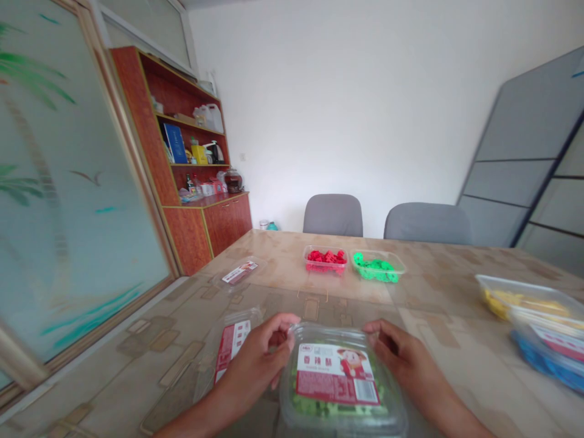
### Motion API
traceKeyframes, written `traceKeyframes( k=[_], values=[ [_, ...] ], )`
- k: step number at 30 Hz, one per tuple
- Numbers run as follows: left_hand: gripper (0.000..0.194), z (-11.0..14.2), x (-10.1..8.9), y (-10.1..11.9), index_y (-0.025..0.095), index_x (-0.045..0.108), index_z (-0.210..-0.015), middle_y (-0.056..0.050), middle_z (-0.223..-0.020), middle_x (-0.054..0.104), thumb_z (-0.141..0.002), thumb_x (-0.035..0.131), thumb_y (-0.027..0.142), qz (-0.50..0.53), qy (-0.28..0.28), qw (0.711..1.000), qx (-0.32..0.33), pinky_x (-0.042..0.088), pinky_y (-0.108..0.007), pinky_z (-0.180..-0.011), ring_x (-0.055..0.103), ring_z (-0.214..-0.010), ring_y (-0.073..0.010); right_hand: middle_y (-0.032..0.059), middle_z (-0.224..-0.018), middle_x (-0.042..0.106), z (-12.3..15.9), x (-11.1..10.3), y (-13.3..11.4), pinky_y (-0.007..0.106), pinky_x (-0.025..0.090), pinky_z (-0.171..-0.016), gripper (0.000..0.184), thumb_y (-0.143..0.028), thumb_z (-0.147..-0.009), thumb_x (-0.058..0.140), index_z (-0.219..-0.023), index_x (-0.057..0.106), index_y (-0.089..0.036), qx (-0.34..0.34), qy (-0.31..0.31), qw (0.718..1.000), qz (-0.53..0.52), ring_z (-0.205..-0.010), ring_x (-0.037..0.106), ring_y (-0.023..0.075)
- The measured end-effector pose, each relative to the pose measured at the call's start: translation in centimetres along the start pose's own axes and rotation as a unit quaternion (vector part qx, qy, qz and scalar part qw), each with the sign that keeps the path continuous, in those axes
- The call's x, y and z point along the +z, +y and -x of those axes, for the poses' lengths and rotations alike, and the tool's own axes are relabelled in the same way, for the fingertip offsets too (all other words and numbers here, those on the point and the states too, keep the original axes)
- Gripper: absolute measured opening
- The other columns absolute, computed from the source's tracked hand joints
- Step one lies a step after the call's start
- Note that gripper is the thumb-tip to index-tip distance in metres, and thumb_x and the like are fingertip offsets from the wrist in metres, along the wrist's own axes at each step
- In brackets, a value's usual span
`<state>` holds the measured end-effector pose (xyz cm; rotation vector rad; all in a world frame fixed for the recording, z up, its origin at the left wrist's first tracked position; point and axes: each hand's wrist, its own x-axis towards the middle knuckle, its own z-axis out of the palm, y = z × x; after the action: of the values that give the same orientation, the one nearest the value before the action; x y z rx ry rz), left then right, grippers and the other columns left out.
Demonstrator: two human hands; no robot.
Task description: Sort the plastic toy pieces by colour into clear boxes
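A clear plastic container with light green pieces inside stands close in front of me. Its transparent lid lies on top and carries a red and white label. At the far left corner, the thumb and fingers of my left hand pinch the lid's edge. My right hand grips the far right corner, fingers bent over the rim. Whether the lid is fully pressed down I cannot tell. Beside my left forearm lies another labelled clear lid, partly covered by that arm.
Farther back stand clear tubs of red pieces and bright green pieces. A loose lid lies to their left. At the right are a tub of yellow pieces and a labelled tub of blue pieces. Two grey chairs stand behind the table.
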<state>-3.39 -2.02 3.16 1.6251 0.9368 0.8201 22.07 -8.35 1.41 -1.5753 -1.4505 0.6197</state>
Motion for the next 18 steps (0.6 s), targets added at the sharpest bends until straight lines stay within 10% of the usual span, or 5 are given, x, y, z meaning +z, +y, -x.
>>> traceKeyframes(
  k=[7,18],
  values=[
    [0.025,0.2,0.0,-0.4,0.021,0.065,-0.100,-0.002,-0.089,0.057,-0.075,0.061,0.018,-0.096,0.049,0.993,0.046,0.044,-0.019,-0.051,0.056,-0.064,-0.0129,0.0007,-0.064,0.060,-0.9,-0.1,0.3,0.029,0.042,-0.055,0.032,-0.049,-0.078,0.052,-0.081,0.064,-0.019,0.000,0.032,0.999,-0.031,-0.059,0.054,0.0189],
    [0.036,0.1,0.2,-1.1,0.016,0.057,-0.091,0.006,-0.061,0.048,-0.070,0.071,0.042,0.199,-0.035,0.970,-0.136,0.038,-0.019,-0.047,0.046,-0.053,-0.0093,-0.0038,-0.055,0.061,-0.9,1.4,1.2,0.023,0.036,-0.047,0.050,-0.067,-0.060,0.068,-0.076,0.061,-0.020,0.183,-0.029,0.945,-0.270,-0.050,0.054,0.0144]
  ],
)
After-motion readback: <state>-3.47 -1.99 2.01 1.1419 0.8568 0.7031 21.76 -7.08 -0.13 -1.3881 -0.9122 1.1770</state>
